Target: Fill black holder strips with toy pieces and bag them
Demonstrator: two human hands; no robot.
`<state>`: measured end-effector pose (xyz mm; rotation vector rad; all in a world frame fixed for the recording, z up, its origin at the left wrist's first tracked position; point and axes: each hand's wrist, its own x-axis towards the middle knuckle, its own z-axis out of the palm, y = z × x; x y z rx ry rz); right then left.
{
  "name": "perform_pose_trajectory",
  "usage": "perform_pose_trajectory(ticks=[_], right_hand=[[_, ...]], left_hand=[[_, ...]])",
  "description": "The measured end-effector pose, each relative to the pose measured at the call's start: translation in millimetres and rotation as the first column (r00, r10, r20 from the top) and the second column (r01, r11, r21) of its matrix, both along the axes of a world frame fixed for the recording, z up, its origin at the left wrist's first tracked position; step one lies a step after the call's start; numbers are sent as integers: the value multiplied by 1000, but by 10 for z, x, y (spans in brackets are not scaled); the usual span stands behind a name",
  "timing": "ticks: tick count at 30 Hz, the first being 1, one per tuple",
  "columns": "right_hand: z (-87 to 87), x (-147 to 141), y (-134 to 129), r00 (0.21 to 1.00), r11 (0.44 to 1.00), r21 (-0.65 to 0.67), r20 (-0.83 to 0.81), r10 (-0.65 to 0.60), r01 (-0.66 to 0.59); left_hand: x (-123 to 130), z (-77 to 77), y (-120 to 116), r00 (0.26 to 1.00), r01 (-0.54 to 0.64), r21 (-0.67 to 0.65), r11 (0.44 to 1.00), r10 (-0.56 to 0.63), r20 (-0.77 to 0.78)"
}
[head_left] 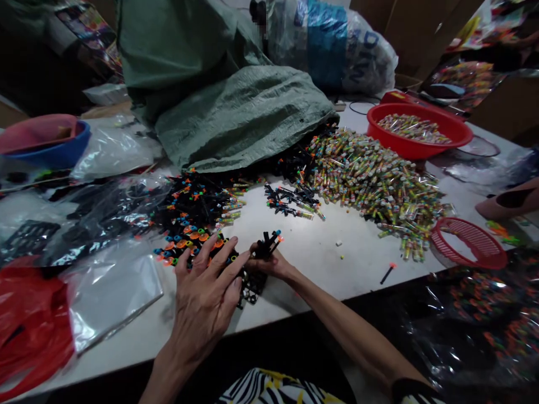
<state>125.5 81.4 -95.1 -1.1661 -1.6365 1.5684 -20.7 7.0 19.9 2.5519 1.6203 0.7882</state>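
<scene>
My left hand (pixel 208 300) is spread palm-down in front of the pile of small black parts with orange, blue and green tips (pixel 196 233). Its index fingertip comes close to my right hand (pixel 275 265); whether they touch I cannot tell. My right hand is closed around a small black toy gun (pixel 265 246) with blue and orange bits at its end. Below the hands lies a black perforated piece (pixel 252 286), partly covered by them. Several black toy guns (pixel 290 199), some with candy-filled tubes attached, lie beyond on the white table (pixel 311 244).
A heap of candy-filled tubes (pixel 366 174) spreads at the right, by a red basin (pixel 416 147) and a red basket (pixel 497 255). A green sack (pixel 248 118) stands behind. Clear plastic bags (pixel 113 292) and a red bag (pixel 33 320) lie left. One black stick (pixel 386 274) lies near the front edge.
</scene>
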Motion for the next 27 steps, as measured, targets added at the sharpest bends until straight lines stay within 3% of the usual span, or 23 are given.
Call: perform_pose_trajectory(ticks=[3,6,9,10,12,13,14,17,21,23,25,27], right_hand=[[16,-23,44,955,973,201,292,50,-112],[105,-145,27,858,909,314,506,86,-276],[202,-197,67,717,811,336,683,139,-478],[235,-147,119,696,807,306,698,170,-504],[309,82,286,680,868,249,722,130,-429],[349,248,391,673,910,238,737,58,-339],[387,431,499,637,947,264,765,-91,-183],[462,915,729,542,955,297,803,-246,-7],[412,1036,573,618,973,230,769,-164,-28],[351,886,324,740,987,151,670,-68,-47],[293,678,54,921,998,11,388,45,-54],[232,475,-168,997,986,-149,12,76,-74]], left_hand=[[-15,-21,17,1000,6,9,1000,-6,-17],[-42,-31,40,994,31,27,999,-28,-104],[-51,-20,57,984,62,28,998,-56,-169],[-44,-12,61,985,58,23,998,-53,-166],[-9,4,66,991,21,17,1000,-18,-132],[17,11,71,994,-5,15,1000,6,-111],[46,17,77,995,-31,12,999,32,-94],[128,28,107,993,-86,-2,996,86,-85],[164,32,119,991,-100,0,995,100,-93],[154,36,102,992,-89,-1,996,88,-91],[143,44,85,992,-85,-11,996,84,-91],[138,54,79,992,-88,-27,996,85,-96]])
